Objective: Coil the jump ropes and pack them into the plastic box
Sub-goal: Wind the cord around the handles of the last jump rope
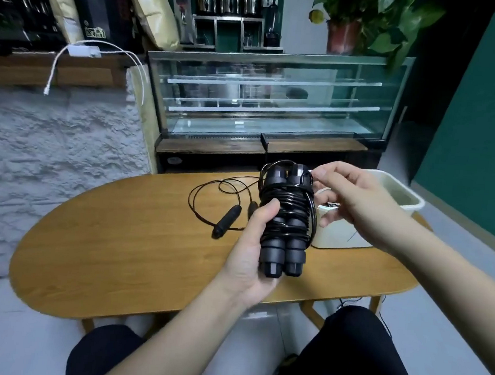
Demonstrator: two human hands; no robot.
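My left hand [249, 255] grips a black jump rope [286, 220] whose two handles stand side by side, upright, with the cord wound around them. My right hand [357, 205] is at the bundle's upper right, thumb and forefinger pinched on the cord's loop near the handle tops. A second black jump rope [223, 215] lies loose and uncoiled on the oval wooden table [134, 255], behind my left hand. The white plastic box [399, 199] stands on the table's right end, partly hidden by my right hand and forearm.
A glass display case [271, 100] stands beyond the table. A rough white wall [50, 154] is at the left, a green wall at the right. My knees in dark trousers [354, 358] are under the table's near edge.
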